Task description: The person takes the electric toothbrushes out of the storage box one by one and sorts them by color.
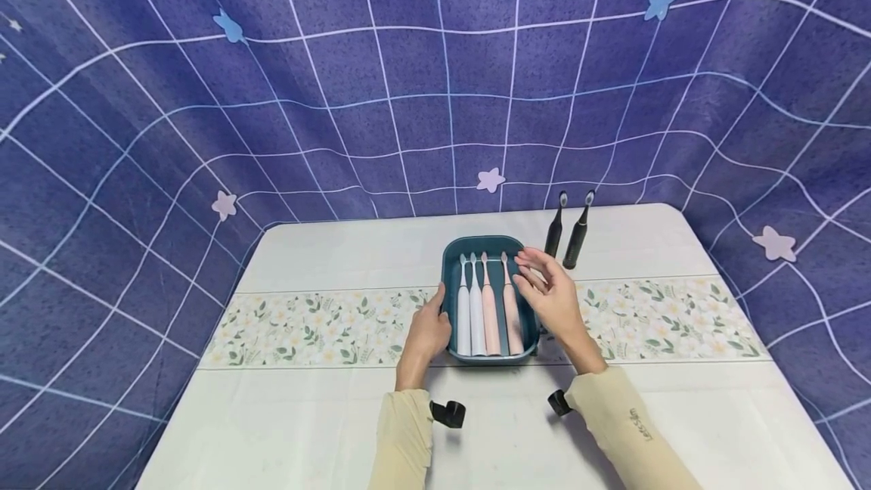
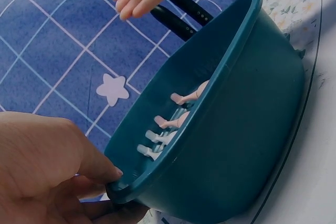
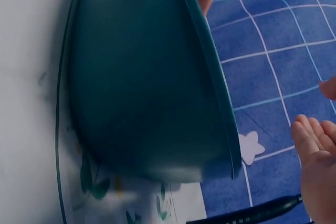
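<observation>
A dark teal plastic bin [image 1: 490,361] stands on the table. Inside it lie two white electric toothbrushes [image 1: 464,320] and two pink electric toothbrushes [image 1: 489,320], side by side with heads toward the back. My left hand [image 1: 427,335] grips the bin's left rim; the left wrist view shows the thumb over the rim and fingers against the outside. Above the bin's right edge, my right hand [image 1: 556,301] holds nothing, its fingers relaxed and apart from the toothbrushes. In the right wrist view the same hand [image 3: 321,177] is clear of the bin wall.
Two black electric toothbrushes [image 1: 577,237] are on the table behind the right hand, to the right of the bin. The white table [image 1: 306,414] has a floral band across its middle. A blue gridded curtain [image 1: 422,127] with stars hangs along the back and sides.
</observation>
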